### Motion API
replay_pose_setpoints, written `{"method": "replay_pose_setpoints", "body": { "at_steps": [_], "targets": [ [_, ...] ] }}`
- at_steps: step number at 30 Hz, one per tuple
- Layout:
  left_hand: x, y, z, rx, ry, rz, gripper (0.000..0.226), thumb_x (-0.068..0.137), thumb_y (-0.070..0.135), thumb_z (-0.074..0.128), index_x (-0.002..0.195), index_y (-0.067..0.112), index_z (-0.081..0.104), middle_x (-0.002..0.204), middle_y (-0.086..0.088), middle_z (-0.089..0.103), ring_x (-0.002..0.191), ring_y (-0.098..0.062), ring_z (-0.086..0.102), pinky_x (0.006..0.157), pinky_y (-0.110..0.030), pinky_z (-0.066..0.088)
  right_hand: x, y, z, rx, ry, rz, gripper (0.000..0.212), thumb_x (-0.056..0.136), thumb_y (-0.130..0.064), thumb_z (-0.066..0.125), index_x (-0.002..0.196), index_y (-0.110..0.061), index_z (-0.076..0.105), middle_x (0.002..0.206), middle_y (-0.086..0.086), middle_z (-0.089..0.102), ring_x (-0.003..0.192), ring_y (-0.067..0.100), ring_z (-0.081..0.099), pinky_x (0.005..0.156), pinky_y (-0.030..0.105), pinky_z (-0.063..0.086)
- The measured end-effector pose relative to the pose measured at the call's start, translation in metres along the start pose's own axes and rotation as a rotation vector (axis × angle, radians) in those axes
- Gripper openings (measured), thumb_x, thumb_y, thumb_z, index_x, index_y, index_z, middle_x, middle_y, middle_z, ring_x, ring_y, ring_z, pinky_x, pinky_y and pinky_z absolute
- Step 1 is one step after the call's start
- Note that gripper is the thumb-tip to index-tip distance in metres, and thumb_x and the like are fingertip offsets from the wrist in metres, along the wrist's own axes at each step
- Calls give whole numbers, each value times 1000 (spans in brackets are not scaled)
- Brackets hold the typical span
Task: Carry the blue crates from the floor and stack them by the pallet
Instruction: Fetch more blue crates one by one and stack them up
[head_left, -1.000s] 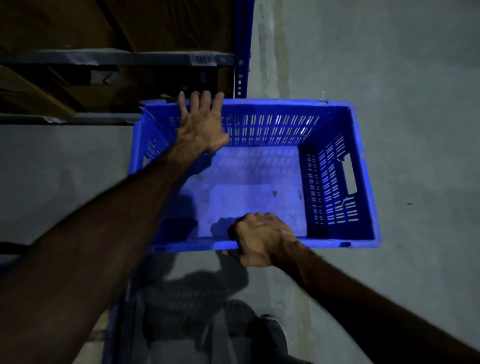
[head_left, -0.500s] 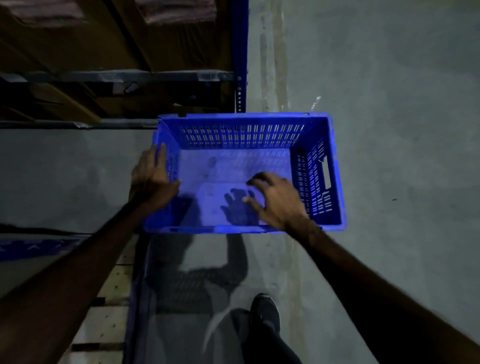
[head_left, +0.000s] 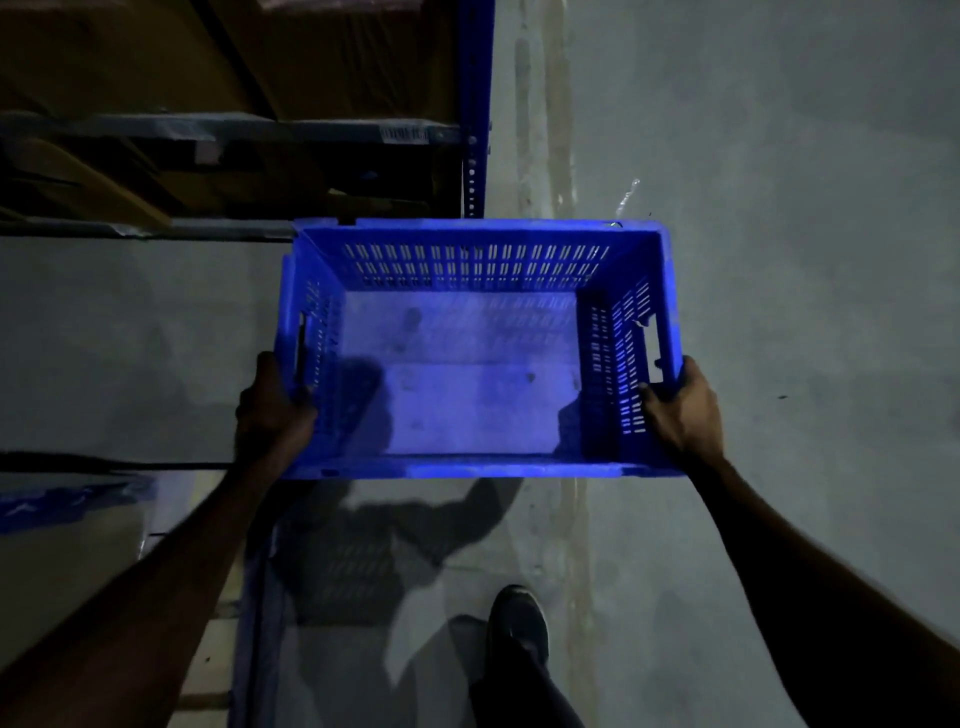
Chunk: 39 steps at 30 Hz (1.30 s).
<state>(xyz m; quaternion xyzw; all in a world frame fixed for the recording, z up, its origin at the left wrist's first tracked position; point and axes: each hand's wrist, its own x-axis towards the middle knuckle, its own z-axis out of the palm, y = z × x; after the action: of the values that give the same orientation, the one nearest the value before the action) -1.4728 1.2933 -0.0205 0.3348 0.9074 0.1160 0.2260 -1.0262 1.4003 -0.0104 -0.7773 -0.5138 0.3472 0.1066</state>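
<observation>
crate (head_left: 467, 395) now off the floor in front of me, my left hand (head_left: 272, 410) and right hand (head_left: 683, 410) shifted from rim and inside to gripping both short ends — ready to carry.

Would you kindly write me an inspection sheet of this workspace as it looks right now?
Surface: grey concrete floor, faint stripe running along it.
Job's things: one blue crate, empty, upright.
Clutter: small clear scrap on the floor beyond the crate.
Hands: left hand grips the crate's left wall; right hand grips its right wall.
Cables: nothing seen.
Surroundings: blue rack post and cardboard boxes at upper left; dark shoe below.
</observation>
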Motion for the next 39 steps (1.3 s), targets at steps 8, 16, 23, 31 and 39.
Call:
{"method": "replay_pose_setpoints", "body": {
  "at_steps": [8, 16, 23, 31, 39],
  "targets": [
    [-2, 2, -3, 5, -21, 18, 33, 92, 25, 60, 117, 21, 39, 112, -24, 64, 95, -49, 64, 78, -55, 54, 0, 1, 0, -82, 28, -34, 35, 83, -36, 57, 112, -19, 48, 106, 17, 71, 93, 40, 67, 75, 44, 53],
    [3, -2, 2, 38, -24, -3, 46, 94, 26, 61, 132, 19, 36, 118, -27, 63, 100, -50, 63, 83, -55, 52, 5, 8, 4, -76, 49, -57, 28, 84, -26, 57, 109, -21, 47, 99, 14, 71, 82, 36, 68, 70, 48, 57],
    [0, -1, -1, 37, 2, 9, 38, 95, 24, 61, 124, 17, 38, 111, -25, 65, 94, -49, 64, 79, -53, 52, 5, 12, 3, -77, 70, -75, 27, 85, -22, 58, 108, -17, 47, 97, 19, 69, 81, 41, 66, 70, 49, 55],
    [-3, 6, -11, -49, -156, -86, 52, 94, 36, 63, 134, 24, 32, 121, -24, 63, 101, -46, 63, 80, -49, 51, 4, 8, -1, -94, -9, -15, 40, 91, -39, 63, 119, -15, 45, 110, 23, 67, 97, 45, 64, 78, 48, 53],
    [-74, 6, -60, -38, -128, 93, 88, 77, 39, 76, 151, 20, 32, 143, -18, 50, 124, -39, 56, 104, -47, 48, -63, 17, -48, -36, -73, -59, 78, 92, -44, 66, 151, -5, 32, 147, 25, 46, 131, 41, 50, 102, 49, 45]
  ]
}}
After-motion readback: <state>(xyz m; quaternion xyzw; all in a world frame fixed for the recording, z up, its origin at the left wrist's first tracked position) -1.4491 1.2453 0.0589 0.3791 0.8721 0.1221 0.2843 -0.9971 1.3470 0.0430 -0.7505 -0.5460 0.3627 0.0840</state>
